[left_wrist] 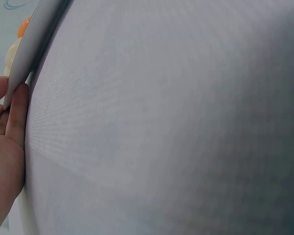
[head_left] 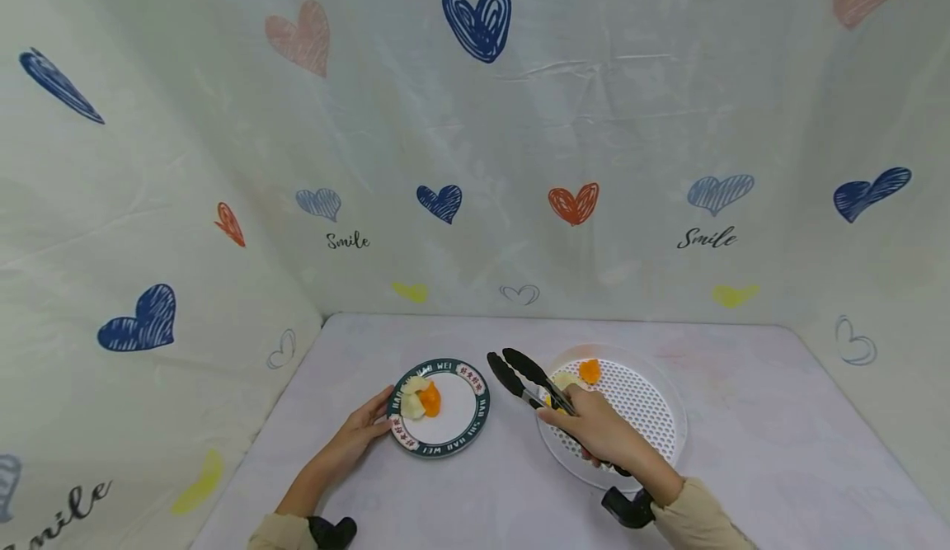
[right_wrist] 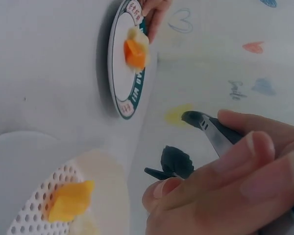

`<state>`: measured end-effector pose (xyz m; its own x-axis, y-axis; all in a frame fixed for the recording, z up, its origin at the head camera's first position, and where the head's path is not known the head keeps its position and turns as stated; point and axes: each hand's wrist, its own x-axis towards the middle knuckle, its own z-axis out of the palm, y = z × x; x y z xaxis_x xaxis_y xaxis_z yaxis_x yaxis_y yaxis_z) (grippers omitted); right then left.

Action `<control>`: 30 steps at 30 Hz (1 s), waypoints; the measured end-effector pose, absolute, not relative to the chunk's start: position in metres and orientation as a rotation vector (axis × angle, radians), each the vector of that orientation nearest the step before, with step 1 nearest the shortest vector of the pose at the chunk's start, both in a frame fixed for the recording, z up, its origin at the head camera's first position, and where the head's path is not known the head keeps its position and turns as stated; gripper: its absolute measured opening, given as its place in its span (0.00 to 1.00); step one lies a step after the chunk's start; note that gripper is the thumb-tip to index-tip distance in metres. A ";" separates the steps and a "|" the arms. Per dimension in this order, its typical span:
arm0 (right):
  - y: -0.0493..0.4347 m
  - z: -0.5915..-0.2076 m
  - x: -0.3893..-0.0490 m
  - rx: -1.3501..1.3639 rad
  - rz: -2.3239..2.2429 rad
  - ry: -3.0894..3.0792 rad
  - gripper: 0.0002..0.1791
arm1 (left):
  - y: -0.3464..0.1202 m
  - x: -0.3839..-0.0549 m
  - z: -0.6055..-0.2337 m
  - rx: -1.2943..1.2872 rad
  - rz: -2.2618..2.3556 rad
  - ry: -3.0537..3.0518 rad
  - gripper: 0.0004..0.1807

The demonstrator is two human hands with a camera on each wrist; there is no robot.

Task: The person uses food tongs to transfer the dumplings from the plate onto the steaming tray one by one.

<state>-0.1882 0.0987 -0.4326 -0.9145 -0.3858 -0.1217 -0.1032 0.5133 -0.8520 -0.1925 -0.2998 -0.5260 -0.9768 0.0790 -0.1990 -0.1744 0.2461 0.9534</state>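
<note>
In the head view my left hand holds the left rim of a round plate with a dark green lettered border. The left wrist view shows the plate pinched between thumb and fingers, its edge tilted off the table. Pale chunks and an orange piece lie together on the plate's left side. My right hand grips black-tipped metal tongs over a white perforated tray. Their tips stand slightly apart with nothing between them, pointing toward the plate.
An orange piece lies at the tray's far side, beside a pale piece. A yellow piece shows on the tray in the right wrist view. Behind the white table hangs a curtain printed with hearts.
</note>
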 end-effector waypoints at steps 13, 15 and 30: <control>0.065 -0.444 -0.185 -0.440 -1.313 2.395 0.24 | -0.299 -0.193 -0.526 -0.072 1.797 2.318 0.34; 0.059 -0.446 -0.185 -0.445 -1.298 2.395 0.23 | -0.300 -0.192 -0.525 -0.079 1.802 2.315 0.33; 0.019 -0.468 -0.185 -0.410 -1.216 2.354 0.24 | -0.302 -0.192 -0.526 -0.072 1.796 2.307 0.34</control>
